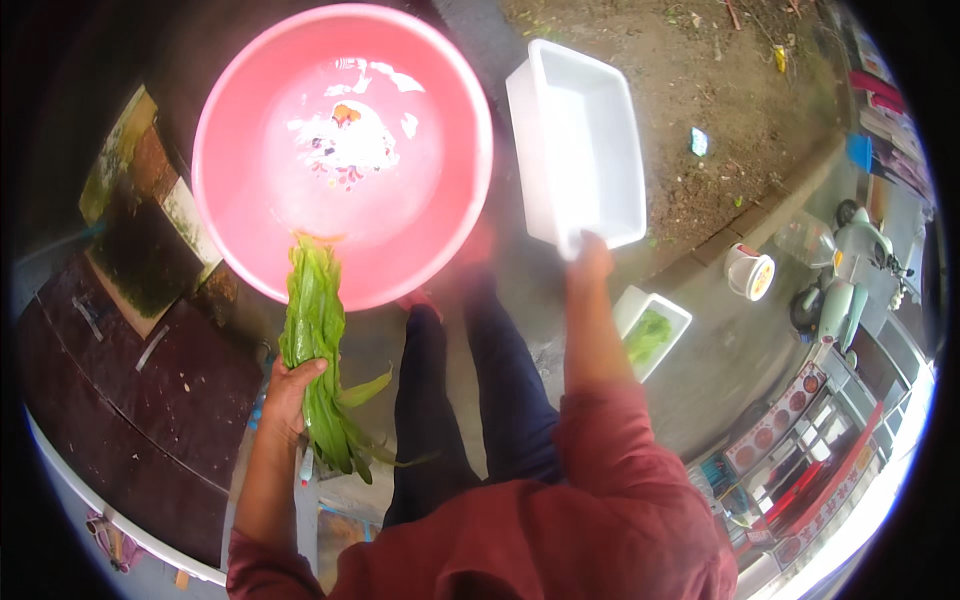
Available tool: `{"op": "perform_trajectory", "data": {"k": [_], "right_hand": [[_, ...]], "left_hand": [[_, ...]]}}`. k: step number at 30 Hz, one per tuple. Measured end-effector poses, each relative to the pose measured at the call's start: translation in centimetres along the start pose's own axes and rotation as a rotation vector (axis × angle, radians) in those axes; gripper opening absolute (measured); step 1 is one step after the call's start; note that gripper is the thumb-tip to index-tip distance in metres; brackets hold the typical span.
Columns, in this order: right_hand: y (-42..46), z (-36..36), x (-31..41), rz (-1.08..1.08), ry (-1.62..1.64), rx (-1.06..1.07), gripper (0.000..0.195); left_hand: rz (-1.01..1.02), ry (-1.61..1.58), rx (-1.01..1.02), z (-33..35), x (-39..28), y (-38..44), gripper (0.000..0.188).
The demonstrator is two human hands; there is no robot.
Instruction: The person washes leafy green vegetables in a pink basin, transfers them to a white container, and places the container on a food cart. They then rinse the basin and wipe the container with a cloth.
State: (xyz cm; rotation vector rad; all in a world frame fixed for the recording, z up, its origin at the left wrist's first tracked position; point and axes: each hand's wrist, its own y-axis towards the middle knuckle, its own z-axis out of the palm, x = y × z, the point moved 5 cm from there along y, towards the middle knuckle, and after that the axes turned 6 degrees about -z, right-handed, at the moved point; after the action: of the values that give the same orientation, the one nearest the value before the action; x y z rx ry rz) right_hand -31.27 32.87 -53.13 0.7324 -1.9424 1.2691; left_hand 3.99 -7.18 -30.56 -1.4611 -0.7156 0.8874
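Observation:
A bunch of long green leafy vegetable (315, 360) is gripped in my left hand (292, 390), its paler end reaching over the near rim of a large pink plastic basin (247, 135). Water with bright reflections lies in the basin, above a printed pattern on its bottom. To the right, my right hand (591, 256) holds the near end of a white rectangular plastic tub (536, 142), which is tilted and shows no contents. My right forearm partly covers a smaller white container (681, 321) with green leaves (649, 335) in it.
A dark red board (135, 397) lies at the left, below a mossy slab (146, 255). A white bucket (750, 274) stands on the right near a clear plastic bottle (806, 238) and a parked scooter (840, 304). A kerb (750, 217) edges bare soil at the upper right.

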Motion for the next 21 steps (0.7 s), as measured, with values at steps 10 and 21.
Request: {"op": "perform_trajectory", "data": {"k": [10, 21], "right_hand": [[6.9, 2.3, 37.1, -0.469, -0.552, -0.257, 0.024], [2.3, -6.2, 47.5, -0.874, -1.534, -0.476, 0.033]], "left_hand": [[0.136, 0.022, 0.071, 5.1, -5.0, -1.4, 0.034], [0.186, -0.057, 0.026, 6.7, -7.1, -2.7, 0.037]]}}
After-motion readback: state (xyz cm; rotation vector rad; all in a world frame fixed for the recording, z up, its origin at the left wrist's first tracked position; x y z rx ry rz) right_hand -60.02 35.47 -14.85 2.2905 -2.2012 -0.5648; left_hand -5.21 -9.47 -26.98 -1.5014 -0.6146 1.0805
